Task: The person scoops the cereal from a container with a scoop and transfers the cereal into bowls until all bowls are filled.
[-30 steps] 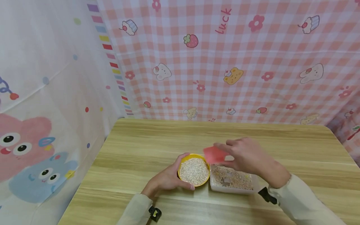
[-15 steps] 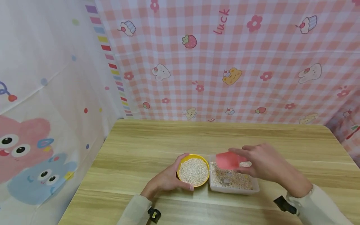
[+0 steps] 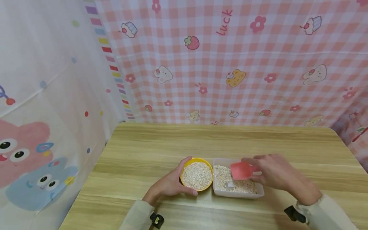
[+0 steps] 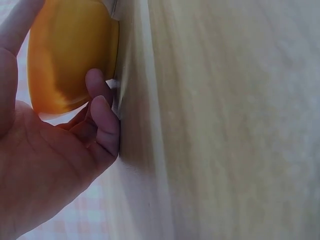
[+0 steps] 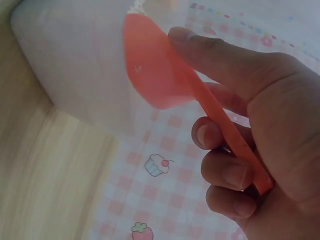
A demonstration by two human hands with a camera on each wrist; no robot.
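In the head view my left hand [image 3: 172, 184] holds a yellow bowl [image 3: 198, 159] by its side, thumb at the near rim and fingers at the far one. Pale oat flakes [image 3: 197, 175] fill the bowl almost to its rim. My right hand [image 3: 276, 169] grips a red scoop [image 3: 241, 171] over a translucent plastic box [image 3: 238, 194] that holds more flakes. The right wrist view shows fingers wrapped round the handle of the scoop [image 5: 155, 65], thumb forward near its cup, with a few flakes at its edge. The bowl's underside [image 4: 75, 55] appears in the left wrist view.
Bowl and box stand side by side on a wooden table [image 3: 149, 140]. A small greyish piece [image 3: 230, 184] lies among the flakes in the box. Behind the table hangs a pink checked cloth [image 3: 224, 57], and a white printed cloth [image 3: 72, 95] hangs at the left.
My right hand has carried the scoop from the bowl's right edge rightward and down over the box. The left hand has kept its hold on the bowl.
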